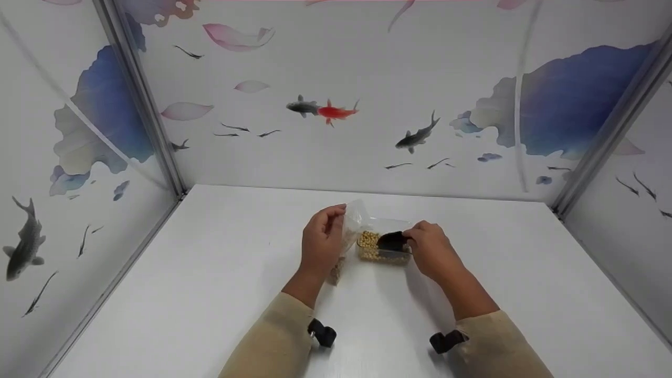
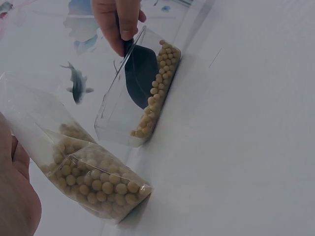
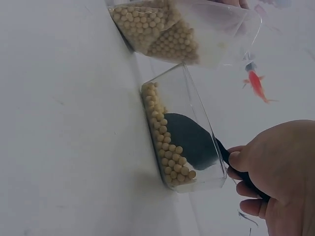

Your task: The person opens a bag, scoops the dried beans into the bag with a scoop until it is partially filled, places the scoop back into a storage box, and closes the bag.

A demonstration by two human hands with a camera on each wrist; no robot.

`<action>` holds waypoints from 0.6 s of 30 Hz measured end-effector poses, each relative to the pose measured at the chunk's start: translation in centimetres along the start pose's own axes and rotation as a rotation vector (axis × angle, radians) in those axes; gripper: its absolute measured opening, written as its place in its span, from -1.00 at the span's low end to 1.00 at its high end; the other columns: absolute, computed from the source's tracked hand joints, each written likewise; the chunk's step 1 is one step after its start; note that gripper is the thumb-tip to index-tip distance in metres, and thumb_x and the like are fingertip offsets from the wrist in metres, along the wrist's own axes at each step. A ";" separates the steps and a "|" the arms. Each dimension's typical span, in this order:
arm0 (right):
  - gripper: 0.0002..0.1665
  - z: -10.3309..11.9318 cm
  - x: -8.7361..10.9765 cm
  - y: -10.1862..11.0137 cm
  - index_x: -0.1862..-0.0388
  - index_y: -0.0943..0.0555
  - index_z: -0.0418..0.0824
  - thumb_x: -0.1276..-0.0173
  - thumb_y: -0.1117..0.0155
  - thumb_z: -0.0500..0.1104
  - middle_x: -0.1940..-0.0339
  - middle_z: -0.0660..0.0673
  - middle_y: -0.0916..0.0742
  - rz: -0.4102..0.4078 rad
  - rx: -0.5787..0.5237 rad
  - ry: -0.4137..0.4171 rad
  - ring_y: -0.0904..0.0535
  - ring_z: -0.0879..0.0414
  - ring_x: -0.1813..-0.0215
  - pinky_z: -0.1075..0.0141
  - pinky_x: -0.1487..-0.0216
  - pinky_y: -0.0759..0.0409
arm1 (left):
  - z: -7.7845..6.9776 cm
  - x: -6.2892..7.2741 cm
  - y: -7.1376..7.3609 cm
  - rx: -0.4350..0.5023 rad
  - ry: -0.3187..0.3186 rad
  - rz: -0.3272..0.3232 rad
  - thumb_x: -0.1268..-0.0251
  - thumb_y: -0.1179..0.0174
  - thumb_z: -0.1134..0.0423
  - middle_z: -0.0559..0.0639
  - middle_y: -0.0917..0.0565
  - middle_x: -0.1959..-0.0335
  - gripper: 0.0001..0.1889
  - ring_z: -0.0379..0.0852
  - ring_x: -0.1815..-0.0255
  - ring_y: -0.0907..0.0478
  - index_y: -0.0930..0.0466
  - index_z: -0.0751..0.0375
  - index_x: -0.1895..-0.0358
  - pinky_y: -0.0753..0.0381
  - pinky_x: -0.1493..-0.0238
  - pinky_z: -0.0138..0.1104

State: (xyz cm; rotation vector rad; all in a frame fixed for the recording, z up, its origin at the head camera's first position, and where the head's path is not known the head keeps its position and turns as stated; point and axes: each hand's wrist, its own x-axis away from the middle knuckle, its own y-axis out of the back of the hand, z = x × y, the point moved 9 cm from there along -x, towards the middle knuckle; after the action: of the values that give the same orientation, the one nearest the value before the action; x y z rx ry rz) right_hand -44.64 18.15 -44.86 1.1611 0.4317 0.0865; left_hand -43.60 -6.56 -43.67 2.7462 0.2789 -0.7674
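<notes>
My left hand pinches the upper edge of a clear plastic bag partly filled with round, pale beans that look like soybeans. The bag stands on the table to the left of a clear rectangular container. A layer of the same soybeans covers the container's bottom. Gripped by its handle in my right hand, a black scoop reaches into the container from the right. Its blade dips among the beans, as both wrist views show.
A white table carries the bag and container. Patterned panels with fish and petals rise behind it and at both sides, joined by metal corner posts. A black wrist mount sits at my left sleeve, another at my right.
</notes>
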 end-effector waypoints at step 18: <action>-0.62 -1.0 -0.6 -2.7 -0.35 -0.68 -0.24 -0.67 -0.16 -0.27 -0.25 -0.23 -0.69 0.068 -0.255 -0.090 -0.61 -0.19 -0.35 -0.11 -0.33 -0.66 | -0.1 0.0 0.0 -0.007 -0.012 -0.009 -0.71 -0.12 0.15 -0.21 -0.72 -0.28 -0.82 -0.23 -0.34 -0.65 -0.67 -0.01 -0.14 -0.71 -0.33 -0.33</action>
State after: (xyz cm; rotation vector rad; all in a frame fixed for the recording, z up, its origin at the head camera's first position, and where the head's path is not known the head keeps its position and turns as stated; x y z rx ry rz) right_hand -45.98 17.77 -47.42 0.9247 0.2922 0.1437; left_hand -43.54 -6.56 -43.61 2.7342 0.2917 -0.7835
